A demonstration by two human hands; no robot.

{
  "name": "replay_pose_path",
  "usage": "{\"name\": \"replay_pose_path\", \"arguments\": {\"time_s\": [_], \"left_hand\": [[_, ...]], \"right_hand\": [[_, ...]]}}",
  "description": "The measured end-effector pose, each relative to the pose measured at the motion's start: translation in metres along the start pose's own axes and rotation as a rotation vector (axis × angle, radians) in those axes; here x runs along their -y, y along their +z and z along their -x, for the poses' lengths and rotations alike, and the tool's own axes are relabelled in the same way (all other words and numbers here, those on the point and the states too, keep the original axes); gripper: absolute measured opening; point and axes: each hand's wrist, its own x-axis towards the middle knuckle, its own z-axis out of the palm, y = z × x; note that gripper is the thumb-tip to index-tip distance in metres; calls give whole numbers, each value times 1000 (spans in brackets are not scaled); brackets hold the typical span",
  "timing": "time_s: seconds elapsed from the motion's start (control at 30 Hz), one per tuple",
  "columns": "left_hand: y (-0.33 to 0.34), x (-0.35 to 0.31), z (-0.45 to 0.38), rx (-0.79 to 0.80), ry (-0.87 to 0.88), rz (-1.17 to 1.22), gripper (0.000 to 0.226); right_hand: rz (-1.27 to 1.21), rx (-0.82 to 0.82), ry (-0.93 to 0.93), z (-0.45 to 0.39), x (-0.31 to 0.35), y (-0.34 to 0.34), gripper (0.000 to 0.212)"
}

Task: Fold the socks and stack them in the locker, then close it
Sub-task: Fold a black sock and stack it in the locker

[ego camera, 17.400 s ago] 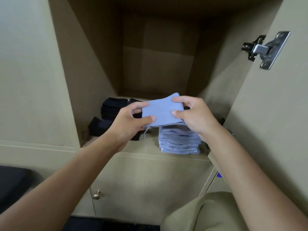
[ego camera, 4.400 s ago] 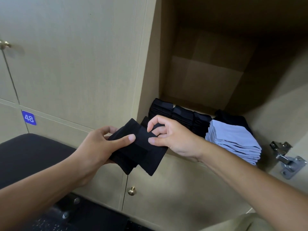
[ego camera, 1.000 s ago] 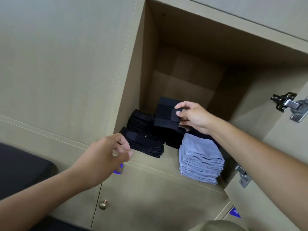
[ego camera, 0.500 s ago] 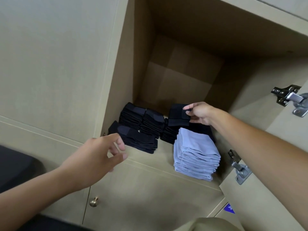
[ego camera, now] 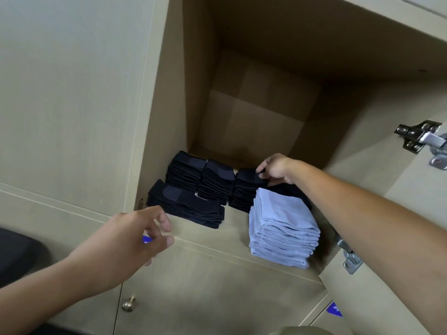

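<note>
The folded black sock (ego camera: pixel 250 176) lies on top of the third black stack (ego camera: pixel 242 194) at the back of the locker (ego camera: pixel 193 93), and my right hand (ego camera: pixel 275 169) is on it, fingers curled down over its far edge so that I am pinching it against the pile. To the left of that stack stand two more black stacks (ego camera: pixel 200 177) in the same back row, and in front of them a long, flatter pile of black socks (ego camera: pixel 186 206) lies across the shelf (ego camera: pixel 232 240). Just beside my right forearm, nearer the front edge, sits the tall stack of light blue socks (ego camera: pixel 283 228). My left hand (ego camera: pixel 125 240) hovers in front of the shelf's front edge, holding nothing, fingers loosely bent and a little spread. The locker door (ego camera: pixel 411 213) stands open at the right with its metal hinges (ego camera: pixel 420 139) showing. Below the shelf is a closed door with a small round knob (ego camera: pixel 128 303).
</note>
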Motion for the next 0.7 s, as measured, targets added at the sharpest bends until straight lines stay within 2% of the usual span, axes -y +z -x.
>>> {"name": "replay_pose_path", "arguments": {"time_s": [0.23, 0.43, 0.57, 0.7], "left_hand": [[1, 3, 0, 13, -2, -8, 11], [-2, 6, 2, 14, -1, -15, 12], [-10, 8, 6, 7, -11, -27, 12], [-19, 10, 12, -13, -12, -36, 12]], "right_hand": [[261, -9, -47, -1, 5, 10, 16], [597, 71, -92, 9, 14, 11, 39], [612, 62, -101, 14, 19, 9, 36], [489, 32, -118, 22, 21, 3, 23]]}}
